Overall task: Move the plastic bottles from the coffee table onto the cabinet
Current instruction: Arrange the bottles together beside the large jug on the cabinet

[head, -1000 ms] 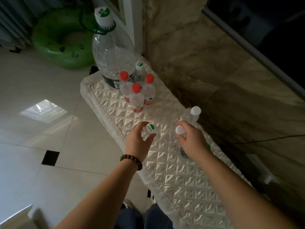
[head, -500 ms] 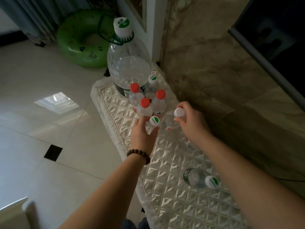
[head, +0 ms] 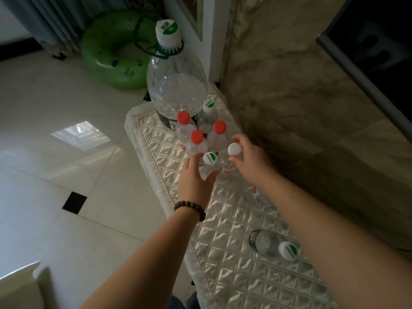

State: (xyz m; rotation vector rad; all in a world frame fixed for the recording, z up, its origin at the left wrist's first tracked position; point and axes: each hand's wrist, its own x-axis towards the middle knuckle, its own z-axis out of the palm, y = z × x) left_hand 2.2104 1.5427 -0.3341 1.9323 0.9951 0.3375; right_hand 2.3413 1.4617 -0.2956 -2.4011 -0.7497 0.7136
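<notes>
The cabinet top point(head: 234, 230) is covered by a quilted satin cloth. At its far end stands a large clear jug point(head: 176, 85) with a white-green cap. In front of it stand three red-capped small bottles point(head: 197, 141) and one green-white-capped bottle point(head: 207, 114). My left hand point(head: 194, 177) grips a small bottle with a green-white cap point(head: 210, 160), upright beside the group. My right hand point(head: 247, 159) holds a white-capped bottle point(head: 233, 152) next to it. Another small bottle point(head: 270, 244) lies on its side near my right forearm. A further bottle point(head: 256, 195) is mostly hidden under that arm.
A marble wall point(head: 289, 85) runs close along the cabinet's right side, with a dark screen point(head: 379, 41) above. A green swim ring point(head: 116, 52) lies on the tiled floor point(head: 55, 152) beyond the jug. A pale furniture edge point(head: 20, 284) shows at bottom left.
Both hands have carried their bottles away from me along the cabinet, up to the group of red-capped bottles. The view has shifted forward with them.
</notes>
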